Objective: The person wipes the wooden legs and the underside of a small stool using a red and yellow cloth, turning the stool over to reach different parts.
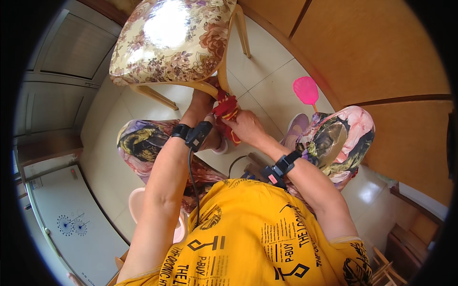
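Observation:
In front of me stands a cream plastic seat (200, 46) with a shiny floral cover; its top end runs out of view. My left hand (202, 100) is at its near corner, by the front rail and a leg (222, 77). The rail partly hides its fingers, which seem to curl around the frame there. My right hand (247, 126) grips a bunched red cloth (227, 107) with yellow marks, whose upper end lies against the lower part of that same leg. A loose end of the cloth hangs below my fingers.
A pink fly swatter (306, 90) is beside my right shoe (298, 125) on the tiled floor (272, 78). Wooden cabinet doors (375, 53) line the right. At left are grey doors (68, 53) and a white appliance (75, 221). A pink plastic thing (136, 203) is under me.

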Demonstrator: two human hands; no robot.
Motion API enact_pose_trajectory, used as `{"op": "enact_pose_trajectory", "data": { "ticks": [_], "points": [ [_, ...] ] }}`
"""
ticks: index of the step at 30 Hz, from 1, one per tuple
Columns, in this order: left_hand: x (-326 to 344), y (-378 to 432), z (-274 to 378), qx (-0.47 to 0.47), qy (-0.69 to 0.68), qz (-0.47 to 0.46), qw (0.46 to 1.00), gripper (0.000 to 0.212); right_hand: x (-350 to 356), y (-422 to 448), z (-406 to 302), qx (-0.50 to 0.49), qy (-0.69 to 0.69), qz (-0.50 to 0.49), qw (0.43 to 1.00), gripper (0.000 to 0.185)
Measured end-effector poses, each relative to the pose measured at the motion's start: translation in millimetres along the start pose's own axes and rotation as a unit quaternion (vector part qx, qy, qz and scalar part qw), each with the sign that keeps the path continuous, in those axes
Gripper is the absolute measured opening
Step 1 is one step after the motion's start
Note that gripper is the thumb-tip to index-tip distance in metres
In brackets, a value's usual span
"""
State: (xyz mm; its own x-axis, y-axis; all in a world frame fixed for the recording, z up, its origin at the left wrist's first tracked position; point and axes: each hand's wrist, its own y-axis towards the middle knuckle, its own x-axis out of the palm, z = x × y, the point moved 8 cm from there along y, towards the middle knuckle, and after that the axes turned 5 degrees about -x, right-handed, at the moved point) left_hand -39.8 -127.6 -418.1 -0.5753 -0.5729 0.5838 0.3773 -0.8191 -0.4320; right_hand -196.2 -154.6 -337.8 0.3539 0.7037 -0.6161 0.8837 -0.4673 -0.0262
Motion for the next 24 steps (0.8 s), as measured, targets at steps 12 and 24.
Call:
{"op": "enact_pose_trajectory", "data": {
  "ticks": [12,24],
  "points": [
    [39.3,-20.1,59.7,0.070,-0.107,-0.042,0.991,0.033,-93.8,53.8,-19.1,-0.012,0.249,0.176,0.952,0.030],
    [-24.5,-4.8,57.8,0.218,0.394,0.042,0.892,0.025,-6.7,16.0,35.2,0.047,0.205,0.116,0.971,0.026]
  ]
}}
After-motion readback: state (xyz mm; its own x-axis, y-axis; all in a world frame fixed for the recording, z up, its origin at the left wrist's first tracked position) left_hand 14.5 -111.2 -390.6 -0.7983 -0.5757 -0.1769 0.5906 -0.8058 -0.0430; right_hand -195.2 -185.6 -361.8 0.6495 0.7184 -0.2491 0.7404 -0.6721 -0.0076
